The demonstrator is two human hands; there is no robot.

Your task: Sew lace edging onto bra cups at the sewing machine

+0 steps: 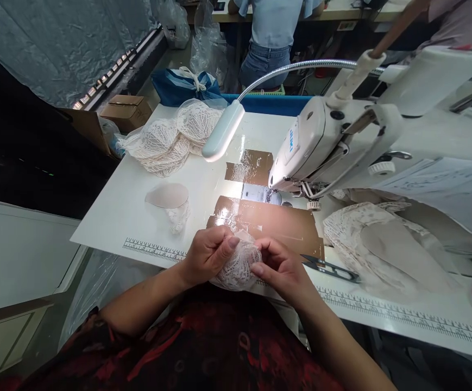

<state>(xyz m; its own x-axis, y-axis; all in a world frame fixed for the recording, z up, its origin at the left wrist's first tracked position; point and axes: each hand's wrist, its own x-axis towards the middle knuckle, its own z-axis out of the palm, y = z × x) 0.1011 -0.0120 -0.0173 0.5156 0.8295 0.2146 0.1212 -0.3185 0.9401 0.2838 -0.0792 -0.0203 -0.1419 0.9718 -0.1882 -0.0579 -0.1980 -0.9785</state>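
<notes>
Both hands meet at the near edge of the table, closed around one lace piece (239,266): the left hand (208,252) cups it from the left with its fingers curled over the top, and the right hand (278,266) pinches its right side with thumb and fingers. That lace piece is bunched between the palms, just above the person's lap and touching the table's edge.

The white table (138,190) carries a printed ruler along its near edge. On its right stands a white sewing machine (341,141), with a gooseneck lamp (223,130) shining down on brown tape patches (268,217) around the needle. To the right of the machine lies a heap of lace cups (378,239), and another lace pile (174,138) sits at the far left corner. Near the left hand rests a single beige cup (167,195) with lace under it. Thread snips (329,266) lie just beside the right hand. Beyond the table, a person in a blue top (272,32) sits facing away.
</notes>
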